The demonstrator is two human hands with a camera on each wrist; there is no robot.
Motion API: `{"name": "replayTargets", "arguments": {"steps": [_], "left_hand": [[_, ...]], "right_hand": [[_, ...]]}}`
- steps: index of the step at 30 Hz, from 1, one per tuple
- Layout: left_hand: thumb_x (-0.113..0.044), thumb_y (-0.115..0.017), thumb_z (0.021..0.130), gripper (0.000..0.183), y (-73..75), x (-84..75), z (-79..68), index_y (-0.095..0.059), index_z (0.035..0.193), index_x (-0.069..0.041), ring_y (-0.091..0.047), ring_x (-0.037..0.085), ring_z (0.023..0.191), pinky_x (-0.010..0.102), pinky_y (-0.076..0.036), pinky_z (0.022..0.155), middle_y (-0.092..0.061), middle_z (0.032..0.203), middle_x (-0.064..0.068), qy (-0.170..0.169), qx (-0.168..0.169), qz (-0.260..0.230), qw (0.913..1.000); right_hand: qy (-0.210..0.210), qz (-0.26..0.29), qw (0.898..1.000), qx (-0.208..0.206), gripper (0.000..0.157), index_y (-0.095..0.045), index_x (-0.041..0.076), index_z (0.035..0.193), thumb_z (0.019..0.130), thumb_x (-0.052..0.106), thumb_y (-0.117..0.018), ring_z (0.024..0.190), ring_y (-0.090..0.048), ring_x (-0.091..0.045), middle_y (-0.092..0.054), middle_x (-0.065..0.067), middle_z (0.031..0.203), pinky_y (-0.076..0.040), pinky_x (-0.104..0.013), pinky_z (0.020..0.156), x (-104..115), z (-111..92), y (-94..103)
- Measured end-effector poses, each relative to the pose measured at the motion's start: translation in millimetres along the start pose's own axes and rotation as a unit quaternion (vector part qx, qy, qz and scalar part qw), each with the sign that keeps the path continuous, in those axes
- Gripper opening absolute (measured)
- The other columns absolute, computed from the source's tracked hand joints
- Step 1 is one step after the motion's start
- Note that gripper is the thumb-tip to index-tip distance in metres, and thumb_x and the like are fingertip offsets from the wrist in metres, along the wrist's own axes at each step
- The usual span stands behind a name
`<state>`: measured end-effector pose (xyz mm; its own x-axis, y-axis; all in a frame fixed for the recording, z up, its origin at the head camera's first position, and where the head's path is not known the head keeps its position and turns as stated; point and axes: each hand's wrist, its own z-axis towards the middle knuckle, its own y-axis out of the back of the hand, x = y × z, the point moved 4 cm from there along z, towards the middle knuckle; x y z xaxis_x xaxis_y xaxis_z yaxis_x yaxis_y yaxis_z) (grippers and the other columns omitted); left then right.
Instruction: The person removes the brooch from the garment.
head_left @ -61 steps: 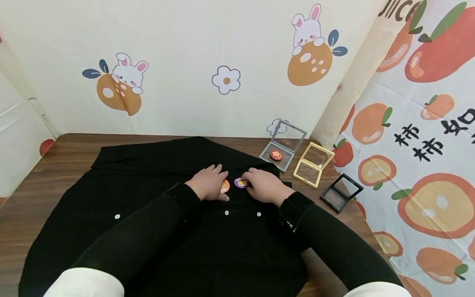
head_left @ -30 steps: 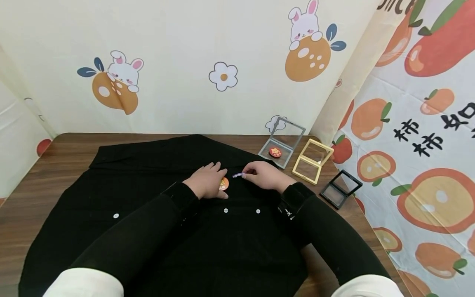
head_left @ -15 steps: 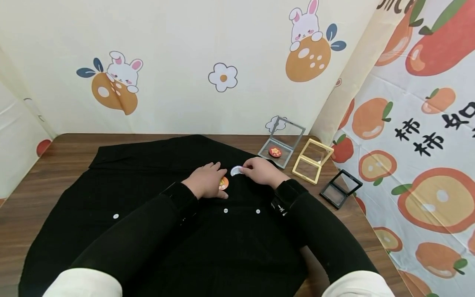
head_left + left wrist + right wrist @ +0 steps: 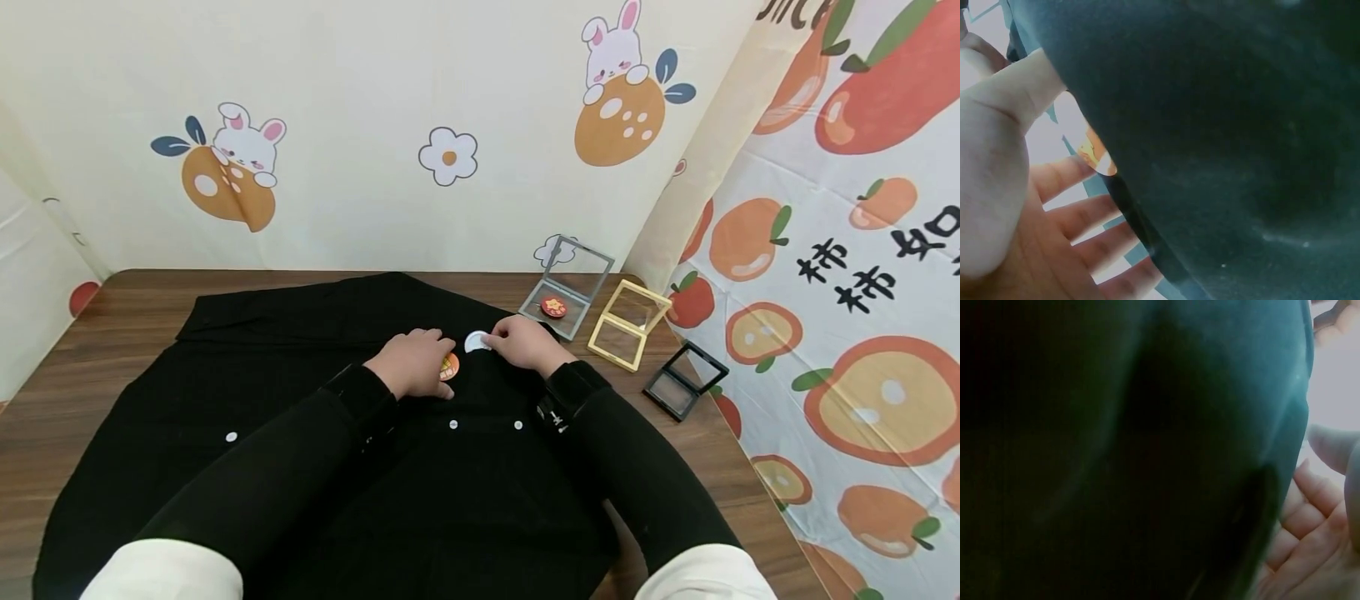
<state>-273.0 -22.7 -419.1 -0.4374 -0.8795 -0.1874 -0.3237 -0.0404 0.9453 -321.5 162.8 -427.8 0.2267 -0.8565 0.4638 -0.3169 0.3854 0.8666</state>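
A black garment [image 4: 360,508] with a few small white buttons [image 4: 453,425] lies spread over the table. On it, my left hand [image 4: 412,363] rests palm down with fingers extended, partly covering an orange round badge [image 4: 449,367]. In the left wrist view the orange badge [image 4: 1092,150] shows between thumb and fingers, with a dark sleeve hiding much of the scene. To the right, my right hand [image 4: 522,342] pinches a second round badge [image 4: 476,342] by its edge, its whitish back facing up. A dark sleeve fills most of the right wrist view, hiding that badge.
Three clear-lidded cases stand open at the right: a grey one [image 4: 573,293] holding a red badge [image 4: 553,307], a yellow one [image 4: 615,340] and a black one [image 4: 669,395]. Behind the wooden table [image 4: 45,433] is a printed wall cloth [image 4: 360,167].
My right hand has lifted the purple badge, turned it from its printed face to its whitish back, and shifted slightly farther from me. My left hand stays by the orange badge.
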Motion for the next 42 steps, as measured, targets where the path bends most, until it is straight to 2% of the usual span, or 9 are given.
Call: {"name": "replayTargets", "arguments": {"steps": [8,12,16,20,28,36,42], "left_hand": [[-0.051,-0.082,0.085,0.082,3.4,2.9,6.5,-0.052,0.15,-0.01,-0.056,0.031,0.119,0.049,-0.049,0.098,-0.055,0.141,0.013,-0.014,-0.032,0.019,0.9992],[-0.055,-0.078,0.087,0.083,5.0,0.9,9.9,-0.05,0.152,-0.012,-0.052,0.032,0.13,0.05,-0.045,0.105,-0.052,0.147,0.013,-0.033,-0.045,0.026,0.9981],[-0.059,-0.073,0.09,0.086,4.2,-1.0,12.2,-0.044,0.158,-0.014,-0.036,0.037,0.147,0.051,-0.032,0.118,-0.039,0.16,0.018,-0.053,-0.037,0.022,0.9977],[-0.06,-0.072,0.09,0.088,3.7,-0.4,13.1,-0.039,0.161,-0.019,-0.027,0.039,0.152,0.051,-0.023,0.122,-0.03,0.165,0.019,-0.051,-0.016,0.006,0.9985],[-0.06,-0.073,0.09,0.091,-0.6,1.3,16.2,-0.033,0.163,-0.022,-0.022,0.041,0.153,0.053,-0.021,0.123,-0.024,0.167,0.019,-0.044,0.022,-0.007,0.9988],[-0.058,-0.073,0.091,0.09,-2.7,3.5,18.2,-0.034,0.163,-0.021,-0.02,0.041,0.154,0.055,-0.02,0.123,-0.023,0.167,0.019,-0.044,0.025,-0.023,0.9985],[-0.058,-0.074,0.09,0.09,-3.2,4.2,17.5,-0.035,0.163,-0.021,-0.02,0.041,0.154,0.055,-0.019,0.123,-0.022,0.167,0.02,-0.046,0.026,-0.028,0.9982]], "right_hand": [[-0.028,0.0,1.0,-0.003,0.04,-0.063,0.013,0.075,0.105,0.039,-0.062,0.065,-0.054,-0.019,-0.054,0.0,0.068,-0.041,-0.032,0.063,0,1,-1.4],[-0.039,0.003,0.999,-0.011,0.04,-0.062,0.013,0.074,0.103,0.04,-0.063,0.064,-0.054,-0.019,-0.053,0.0,0.067,-0.04,-0.032,0.062,-1,3,-2.3],[-0.057,0.007,0.998,-0.008,0.04,-0.061,0.012,0.074,0.102,0.04,-0.064,0.062,-0.052,-0.02,-0.051,0.0,0.065,-0.04,-0.033,0.061,-1,4,-3.3],[-0.073,-0.008,0.997,-0.004,0.04,-0.059,0.011,0.075,0.102,0.04,-0.065,0.06,-0.051,-0.019,-0.05,0.0,0.063,-0.039,-0.033,0.06,1,5,-3.4],[-0.079,-0.031,0.996,0.008,0.039,-0.061,0.011,0.077,0.104,0.04,-0.062,0.058,-0.051,-0.019,-0.05,0.0,0.063,-0.041,-0.033,0.058,3,5,-6.2],[-0.069,-0.043,0.997,0.005,0.035,-0.065,0.011,0.084,0.103,0.04,-0.063,0.065,-0.058,-0.019,-0.062,-0.003,0.072,-0.045,-0.033,0.062,8,-1,-3.7],[-0.063,-0.044,0.997,0.009,0.031,-0.065,0.01,0.089,0.102,0.039,-0.065,0.067,-0.06,-0.019,-0.064,-0.003,0.076,-0.046,-0.033,0.064,8,-4,-6.1]]}}
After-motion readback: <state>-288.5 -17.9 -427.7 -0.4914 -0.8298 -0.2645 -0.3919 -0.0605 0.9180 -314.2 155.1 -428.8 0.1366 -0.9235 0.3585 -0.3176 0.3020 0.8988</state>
